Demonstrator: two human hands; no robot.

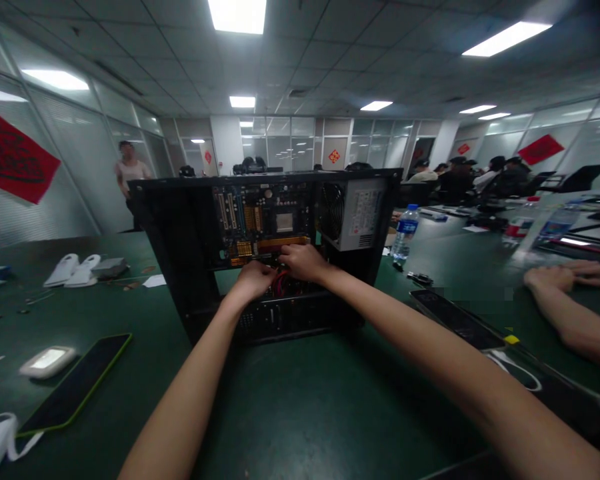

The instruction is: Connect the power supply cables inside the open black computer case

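Observation:
An open black computer case [167, 247] stands on the green table, its inside facing me. My left hand [253, 280] reaches in below the motherboard [255, 217], its fingers pinched on a bundle of red and black cables [281, 285]. Just to its right and a little higher, my right hand [305, 262] has curled fingers on the same cables, in front of the board's lower edge. The exact ends of the wires are hidden by the fingers. At the upper right of the case sits a silver power supply [364, 213] with a black fan.
On the left lie a phone [83, 383], a whitish rounded device [49, 361] and white objects [73, 270]. To the right are a water bottle [405, 235], a dark phone [455, 319] and another person's hands [555, 275]. Several people sit farther back.

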